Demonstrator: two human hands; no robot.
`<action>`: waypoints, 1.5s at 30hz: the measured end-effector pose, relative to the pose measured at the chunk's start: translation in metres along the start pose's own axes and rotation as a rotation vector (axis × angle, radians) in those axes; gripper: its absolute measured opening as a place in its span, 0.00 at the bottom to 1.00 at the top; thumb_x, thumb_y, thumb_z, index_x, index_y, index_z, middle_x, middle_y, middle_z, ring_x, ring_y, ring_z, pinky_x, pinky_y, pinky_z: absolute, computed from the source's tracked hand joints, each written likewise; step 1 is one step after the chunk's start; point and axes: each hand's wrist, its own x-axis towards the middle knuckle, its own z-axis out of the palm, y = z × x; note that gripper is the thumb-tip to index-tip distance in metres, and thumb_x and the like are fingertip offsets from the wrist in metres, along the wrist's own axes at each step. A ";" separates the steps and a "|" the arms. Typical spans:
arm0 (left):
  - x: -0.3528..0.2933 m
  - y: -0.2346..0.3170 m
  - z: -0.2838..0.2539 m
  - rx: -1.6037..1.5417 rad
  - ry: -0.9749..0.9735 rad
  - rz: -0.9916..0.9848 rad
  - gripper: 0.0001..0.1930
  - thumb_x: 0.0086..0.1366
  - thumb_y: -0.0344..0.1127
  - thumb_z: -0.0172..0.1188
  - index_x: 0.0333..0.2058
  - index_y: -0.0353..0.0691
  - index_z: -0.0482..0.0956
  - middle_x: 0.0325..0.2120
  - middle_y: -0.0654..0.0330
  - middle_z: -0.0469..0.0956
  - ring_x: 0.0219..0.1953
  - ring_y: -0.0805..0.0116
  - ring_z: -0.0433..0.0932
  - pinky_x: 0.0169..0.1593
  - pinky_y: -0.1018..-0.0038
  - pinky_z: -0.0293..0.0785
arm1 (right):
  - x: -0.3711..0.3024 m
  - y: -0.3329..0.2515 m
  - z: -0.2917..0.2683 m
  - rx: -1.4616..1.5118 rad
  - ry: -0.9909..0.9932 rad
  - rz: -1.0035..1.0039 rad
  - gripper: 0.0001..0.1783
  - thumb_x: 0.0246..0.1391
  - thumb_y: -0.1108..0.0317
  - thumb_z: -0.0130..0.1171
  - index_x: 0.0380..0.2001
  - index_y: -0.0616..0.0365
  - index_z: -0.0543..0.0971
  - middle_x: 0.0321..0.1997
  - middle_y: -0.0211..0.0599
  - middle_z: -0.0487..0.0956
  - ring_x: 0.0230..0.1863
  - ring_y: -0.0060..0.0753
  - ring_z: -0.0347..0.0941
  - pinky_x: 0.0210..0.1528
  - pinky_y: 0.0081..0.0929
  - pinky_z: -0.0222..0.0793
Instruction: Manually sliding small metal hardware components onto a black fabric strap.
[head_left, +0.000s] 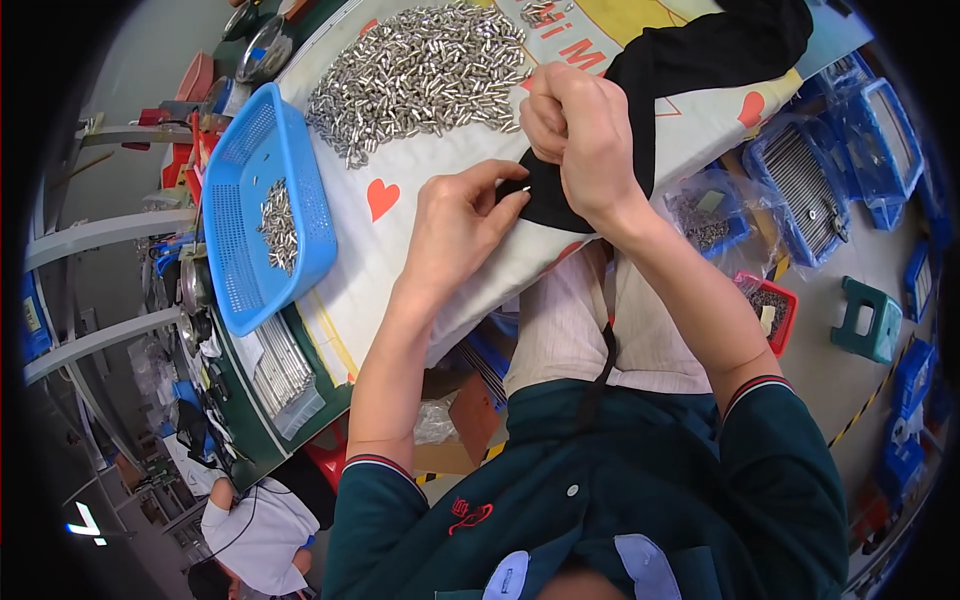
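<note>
Head camera view: two bare hands work apart over a white tablecloth (350, 262) printed with red hearts. The left hand (452, 215) is half open, its thumb and forefinger curved toward each other with a gap between; a tiny, shiny silver metal piece (526, 188) shows at their tips, though whether it is pinched cannot be told. The right hand (590, 150) is curled into a fist above a length of soft, matte black cloth (690, 62); anything inside it is hidden. This cloth lies under and beside both hands, stretching toward the upper right. Beyond the left hand spreads a heap of small, glossy, rod-like silver metal pieces (425, 80). Farther left, a blue plastic basket (318, 225) with perforated walls holds a smaller scatter of similar pieces (278, 228).
</note>
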 end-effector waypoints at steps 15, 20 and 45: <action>0.005 -0.033 -0.023 -1.498 -0.124 -0.297 0.07 0.58 0.30 0.52 0.35 0.35 0.71 0.27 0.62 0.72 0.21 0.83 0.62 0.24 0.85 0.61 | -0.002 0.001 -0.001 0.080 0.010 0.092 0.18 0.54 0.66 0.35 0.11 0.55 0.55 0.11 0.21 0.50 0.11 0.12 0.43 0.13 0.17 0.36; 0.010 -0.042 -0.029 -1.561 0.047 -0.332 0.12 0.59 0.29 0.51 0.41 0.31 0.70 0.27 0.61 0.71 0.22 0.80 0.63 0.27 0.85 0.64 | -0.002 0.001 0.000 0.059 -0.013 0.068 0.17 0.53 0.66 0.35 0.11 0.55 0.55 0.11 0.22 0.50 0.11 0.13 0.43 0.13 0.17 0.36; 0.023 -0.041 -0.031 -0.538 0.476 -0.204 0.08 0.52 0.35 0.57 0.23 0.35 0.74 0.11 0.72 0.62 0.13 0.82 0.57 0.17 0.84 0.52 | 0.000 0.000 0.000 0.007 -0.017 0.084 0.20 0.57 0.61 0.31 0.12 0.53 0.53 0.07 0.23 0.49 0.10 0.15 0.40 0.13 0.18 0.36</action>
